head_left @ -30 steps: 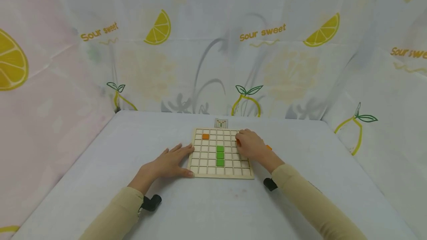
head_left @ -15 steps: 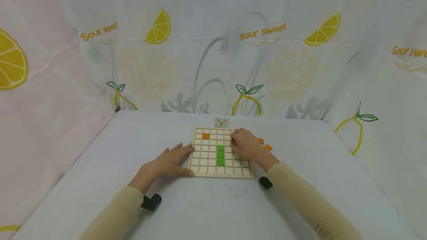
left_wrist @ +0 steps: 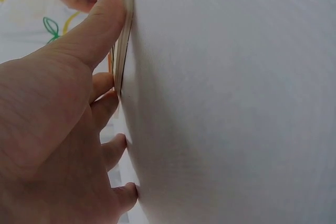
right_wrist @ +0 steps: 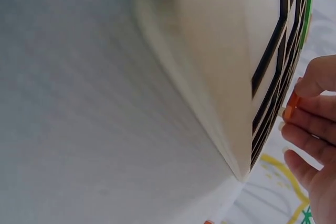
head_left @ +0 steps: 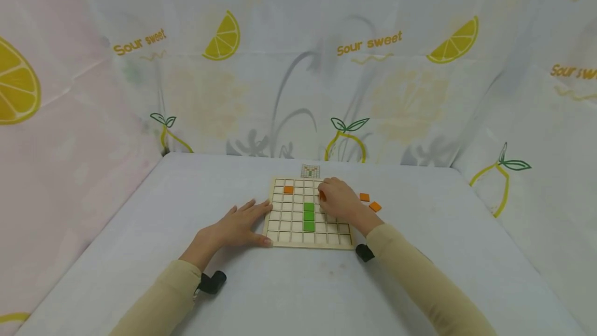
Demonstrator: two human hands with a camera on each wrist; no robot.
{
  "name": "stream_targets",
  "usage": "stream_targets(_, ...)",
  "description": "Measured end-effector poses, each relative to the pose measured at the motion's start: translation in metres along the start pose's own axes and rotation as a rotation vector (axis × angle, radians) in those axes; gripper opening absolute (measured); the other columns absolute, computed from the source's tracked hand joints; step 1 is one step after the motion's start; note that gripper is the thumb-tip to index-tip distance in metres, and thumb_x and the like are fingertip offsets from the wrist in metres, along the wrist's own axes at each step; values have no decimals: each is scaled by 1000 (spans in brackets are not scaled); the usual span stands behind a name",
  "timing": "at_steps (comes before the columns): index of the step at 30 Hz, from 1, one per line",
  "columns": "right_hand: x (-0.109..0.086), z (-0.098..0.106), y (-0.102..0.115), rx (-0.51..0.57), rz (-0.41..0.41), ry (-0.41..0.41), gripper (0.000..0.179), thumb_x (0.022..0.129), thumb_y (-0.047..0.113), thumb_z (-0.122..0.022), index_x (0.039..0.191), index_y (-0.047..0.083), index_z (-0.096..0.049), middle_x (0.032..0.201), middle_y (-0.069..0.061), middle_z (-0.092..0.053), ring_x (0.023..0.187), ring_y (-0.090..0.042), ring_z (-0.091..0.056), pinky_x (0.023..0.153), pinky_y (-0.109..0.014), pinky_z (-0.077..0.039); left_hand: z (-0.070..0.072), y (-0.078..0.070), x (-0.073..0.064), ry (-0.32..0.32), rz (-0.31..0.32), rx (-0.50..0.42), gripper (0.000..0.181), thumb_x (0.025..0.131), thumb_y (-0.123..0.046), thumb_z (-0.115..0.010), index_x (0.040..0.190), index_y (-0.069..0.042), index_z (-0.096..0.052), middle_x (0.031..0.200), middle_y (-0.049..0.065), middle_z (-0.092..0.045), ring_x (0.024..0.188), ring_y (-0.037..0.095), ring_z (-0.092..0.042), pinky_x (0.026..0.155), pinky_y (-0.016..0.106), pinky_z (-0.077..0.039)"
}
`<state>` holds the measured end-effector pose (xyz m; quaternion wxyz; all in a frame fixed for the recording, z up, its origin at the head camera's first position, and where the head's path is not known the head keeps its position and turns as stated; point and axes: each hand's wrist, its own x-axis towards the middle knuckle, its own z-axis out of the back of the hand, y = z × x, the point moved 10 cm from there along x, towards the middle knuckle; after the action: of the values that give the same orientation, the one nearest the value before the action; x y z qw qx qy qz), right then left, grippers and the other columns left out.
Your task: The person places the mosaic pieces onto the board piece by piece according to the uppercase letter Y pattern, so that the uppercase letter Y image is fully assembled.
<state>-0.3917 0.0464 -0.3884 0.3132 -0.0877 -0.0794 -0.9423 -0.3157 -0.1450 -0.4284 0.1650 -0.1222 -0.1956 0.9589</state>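
A wooden grid board (head_left: 284, 225) lies on the white table. Three green tiles (head_left: 309, 216) form a column near its middle, and one orange tile (head_left: 288, 190) sits in a square at the upper left. My left hand (head_left: 237, 228) rests with fingers spread at the board's left edge, the thumb on the near corner. Over the upper right squares, my right hand (head_left: 342, 200) pinches another orange tile (right_wrist: 292, 105) between thumb and fingers. In the head view that hand covers part of the board's right side.
Two loose orange tiles, one upper (head_left: 365, 197) and one lower (head_left: 375, 206), lie on the table right of the board. Just behind the board is a small card (head_left: 310, 171) with a coloured grid pattern. Printed cloth (head_left: 261, 92) walls in the back and sides.
My right hand has moved left over the board with its orange tile, uncovering the loose tiles to its right. The left hand has stayed in place.
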Motion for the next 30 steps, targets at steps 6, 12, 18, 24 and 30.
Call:
stream_targets(6,2,1,3,-22,27,-10,5,90,12,-66,93,8,-68,86,-3,-64,80,-18,-54,73,-31,-49,-1,0,0,-4,0,5,97,79,-60,-75,156,-21,-33,167,-1,-23,156,35,-13,121,68,-9)
stream_targets(12,5,1,7,-9,55,-17,4,89,10,-66,91,9,-69,84,-2,-63,78,-18,-52,71,-31,-47,-1,1,1,-5,-2,10,97,78,-60,-74,156,-21,-33,167,-1,-23,156,35,-13,121,68,-9)
stream_targets(18,10,0,17,9,90,-19,4,90,8,-64,90,9,-69,84,-2,-63,78,-18,-52,70,-30,-46,0,2,0,-8,-3,4,96,78,-60,-75,156,-20,-34,167,1,-24,155,37,-15,120,69,-9)
stream_targets(24,15,-2,28,13,104,-7,5,91,13,-67,91,8,-69,85,-3,-64,82,-18,-56,72,-32,-49,-1,2,2,-1,-2,-3,96,79,-60,-74,156,-21,-33,167,0,-23,155,36,-13,121,68,-8)
stream_targets(30,20,-3,39,-1,137,-11,6,91,10,-64,91,9,-70,85,-2,-65,80,-17,-58,73,-31,-52,-3,3,3,5,8,7,96,78,-60,-75,156,-22,-33,167,0,-23,156,35,-13,120,69,-9)
